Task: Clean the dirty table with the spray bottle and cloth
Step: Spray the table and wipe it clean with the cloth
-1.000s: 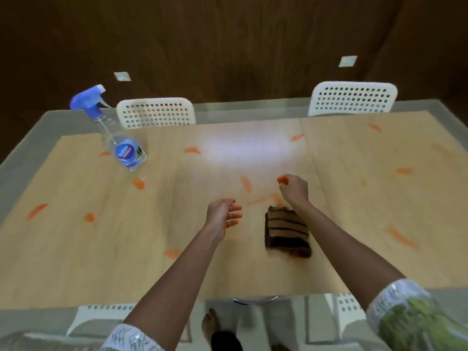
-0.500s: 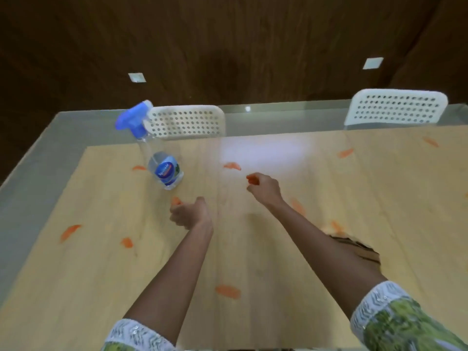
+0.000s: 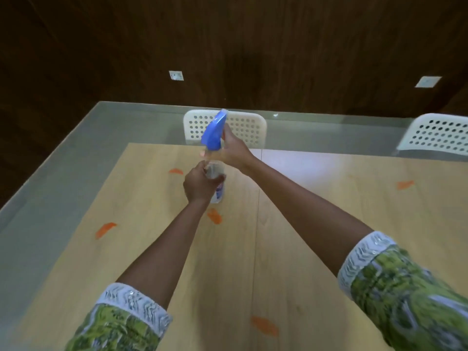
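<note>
The clear spray bottle (image 3: 214,138) with a blue trigger head stands on the wooden table (image 3: 291,249) near its far left part. My left hand (image 3: 200,184) grips the bottle's body low down. My right hand (image 3: 231,150) holds the neck just under the blue head. Orange smears (image 3: 214,216) dot the tabletop around the bottle and nearer to me. The cloth is out of view.
Two white perforated chairs (image 3: 245,127) (image 3: 440,138) stand behind the table's far edge. A glass border (image 3: 63,160) frames the wooden top on the left and far sides. A dark wood wall rises behind.
Both hands reached forward and left and took hold of the spray bottle. The view swung left, and the brown cloth dropped out of frame.
</note>
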